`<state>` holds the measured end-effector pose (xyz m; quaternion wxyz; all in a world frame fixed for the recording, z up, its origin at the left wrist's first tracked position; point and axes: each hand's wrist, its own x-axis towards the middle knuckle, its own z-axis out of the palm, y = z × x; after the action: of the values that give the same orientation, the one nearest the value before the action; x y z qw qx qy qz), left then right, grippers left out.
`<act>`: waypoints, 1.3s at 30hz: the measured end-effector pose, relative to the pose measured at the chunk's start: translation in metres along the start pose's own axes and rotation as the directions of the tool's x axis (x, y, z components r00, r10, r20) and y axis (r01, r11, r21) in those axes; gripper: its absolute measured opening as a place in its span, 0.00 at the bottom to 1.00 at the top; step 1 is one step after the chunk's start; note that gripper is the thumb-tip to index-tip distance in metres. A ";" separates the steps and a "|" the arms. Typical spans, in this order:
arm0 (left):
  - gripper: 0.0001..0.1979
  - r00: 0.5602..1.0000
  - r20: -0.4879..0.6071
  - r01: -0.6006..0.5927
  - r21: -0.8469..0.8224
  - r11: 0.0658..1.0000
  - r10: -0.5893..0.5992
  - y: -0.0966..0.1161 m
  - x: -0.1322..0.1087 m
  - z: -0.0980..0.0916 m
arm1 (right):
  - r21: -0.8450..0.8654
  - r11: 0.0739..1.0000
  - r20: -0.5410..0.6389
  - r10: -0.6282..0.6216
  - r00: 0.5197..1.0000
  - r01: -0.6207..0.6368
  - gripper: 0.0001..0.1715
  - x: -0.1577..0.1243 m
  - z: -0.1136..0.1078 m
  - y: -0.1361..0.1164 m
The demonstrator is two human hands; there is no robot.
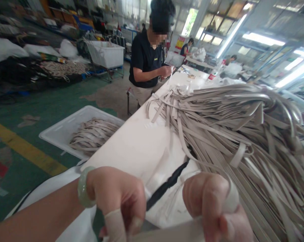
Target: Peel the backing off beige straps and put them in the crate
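Observation:
At the bottom of the head view, a flat beige strap [173,232] stretches between my two hands. My left hand [124,198] is closed on its left part, the fingers curled; a pale covering wraps one finger, and a light green bangle [85,188] circles the wrist. My right hand [212,205] grips the strap, with thumb and fingers pressed together. From there a length of strap loops up toward a large heap of similar straps [217,131] on the white table [126,141]. A black strip [167,185] lies on the table behind my hands.
Left of the table, a white plastic bin [58,131] holds several straps. A co-worker in a dark shirt [144,57] sits at the table's far left side, hands on a pale strip. A white wheeled cart [106,55] stands further back. A bottle [212,74] is on the table.

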<state>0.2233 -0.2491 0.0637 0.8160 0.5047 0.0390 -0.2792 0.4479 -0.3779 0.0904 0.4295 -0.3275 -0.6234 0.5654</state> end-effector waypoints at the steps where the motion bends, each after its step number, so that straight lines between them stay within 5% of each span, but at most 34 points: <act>1: 0.17 0.988 -0.144 -0.048 0.022 0.999 0.051 0.000 0.001 -0.001 | -0.068 0.998 -0.121 -0.006 0.993 -0.002 0.27 -0.001 0.000 -0.003; 3: 0.14 0.926 -0.349 -0.124 0.081 0.989 0.145 0.000 0.007 -0.006 | -0.190 0.979 -0.375 -0.008 0.927 -0.068 0.27 0.000 -0.004 -0.007; 6: 0.12 0.809 -0.519 -0.214 0.177 0.961 0.276 0.000 0.018 -0.013 | -0.284 0.948 -0.523 -0.028 0.852 -0.144 0.25 0.004 -0.012 -0.007; 11: 0.15 0.713 -0.597 -0.247 0.278 0.928 0.369 -0.004 0.032 -0.017 | -0.318 0.930 -0.375 0.053 0.926 -0.182 0.25 0.014 -0.010 0.003; 15: 0.14 0.699 -0.605 -0.281 0.258 0.924 0.381 -0.009 0.039 -0.018 | -0.261 0.946 -0.172 0.152 0.973 -0.194 0.23 0.024 -0.006 0.022; 17: 0.13 0.695 -0.625 -0.263 0.239 0.935 0.355 -0.012 0.040 -0.021 | -0.189 0.972 -0.227 0.093 0.969 -0.137 0.26 0.027 -0.012 0.027; 19: 0.12 0.685 -0.650 -0.249 0.216 0.944 0.329 -0.015 0.041 -0.024 | -0.111 0.992 -0.467 0.004 0.884 -0.062 0.29 0.027 -0.020 0.028; 22: 0.09 0.667 -0.666 -0.262 0.211 0.942 0.335 -0.017 0.043 -0.025 | -0.192 0.977 -0.736 -0.083 0.672 -0.089 0.30 0.027 -0.021 0.029; 23: 0.08 0.667 -0.662 -0.273 0.211 0.939 0.342 -0.016 0.043 -0.024 | -0.273 0.952 -0.732 -0.113 0.672 -0.138 0.29 0.027 -0.018 0.030; 28: 0.02 0.682 -0.608 -0.309 0.263 0.914 0.406 -0.014 0.046 -0.017 | -0.605 0.777 -0.462 -0.163 0.872 -0.175 0.24 0.028 -0.001 0.040; 34: 0.13 0.627 -0.677 -0.230 0.313 0.921 0.386 -0.010 0.041 -0.020 | -0.677 0.682 -0.596 -0.289 0.749 -0.276 0.17 0.020 -0.028 0.018; 39: 0.14 0.596 -0.693 -0.276 0.297 0.914 0.405 -0.001 0.045 -0.015 | -0.688 0.695 -0.493 -0.238 0.837 -0.209 0.07 0.010 -0.029 0.000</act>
<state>0.2636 -0.2555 0.0407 0.7234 0.6350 0.2477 0.1097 0.4699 -0.3568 0.0921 0.4307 -0.6106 -0.6464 0.1542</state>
